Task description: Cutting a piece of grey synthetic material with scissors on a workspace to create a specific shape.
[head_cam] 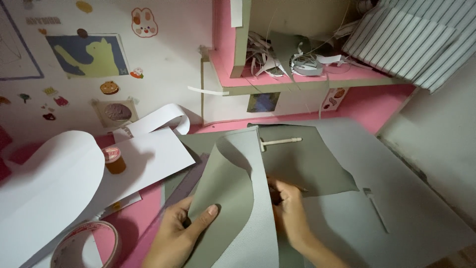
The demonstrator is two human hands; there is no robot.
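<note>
grey-green sheet (pixel 233 198), pink desk (pixel 134 218), striped cloth (pixel 411 39), white paper (pixel 59 183)

The left hand (pixel 178 231) pinches the curled edge of a grey-green sheet (pixel 233 198), thumb on top, folding it over; the right hand (pixel 290 211) presses on the flat part beneath. Nearby on the pink surface (pixel 134 218) lie white paper sheets (pixel 74 183), a tape roll (pixel 87 245) and a small jar (pixel 114 160) — a white stick tool (pixel 281 142) rests beyond the fold.

Just two bare hands here, left hand (pixel 176 233) and right hand (pixel 290 213), no gloves, rings or watch that I can spot. Short plain nails, wrists bare too, no sleeves showing.
</note>
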